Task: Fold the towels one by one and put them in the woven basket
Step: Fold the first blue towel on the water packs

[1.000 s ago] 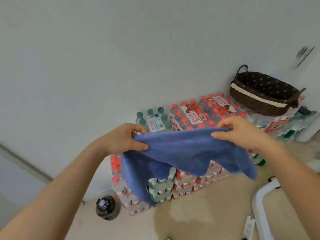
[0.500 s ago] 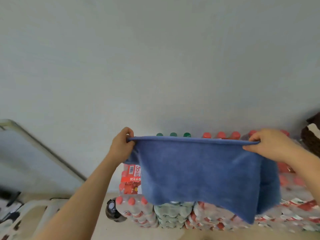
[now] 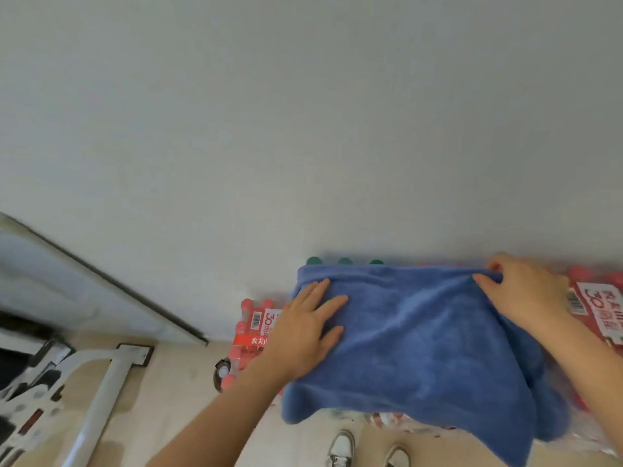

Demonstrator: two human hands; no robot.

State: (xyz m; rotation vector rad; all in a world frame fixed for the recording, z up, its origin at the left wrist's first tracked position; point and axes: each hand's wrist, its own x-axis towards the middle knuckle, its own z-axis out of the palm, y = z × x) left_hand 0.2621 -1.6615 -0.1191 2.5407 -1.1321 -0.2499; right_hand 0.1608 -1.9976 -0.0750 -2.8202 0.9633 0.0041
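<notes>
1. A shrink-wrapped pack of red-capped water bottles [image 3: 258, 326] stands against the wall, just left of the left hand [image 3: 305, 335]. The stacked packs serve as the worktop.
2. The left hand lies flat on the left part of the blue towel [image 3: 421, 348]. Its fingers are straight, so its grip is open and it presses the cloth without holding it.
3. The blue towel is spread over the tops of the packs. Its long axis runs left to right along the wall, and its near edge hangs over the front towards the person, lowest at the right.
4. The right hand [image 3: 526, 298] is at the towel's far right corner, its grip closed, pinching that edge.
5. The pinned end lies left and the held corner right. The next fold therefore probably carries that corner leftward along the long axis towards the left hand.
6. The woven basket is out of view.
</notes>
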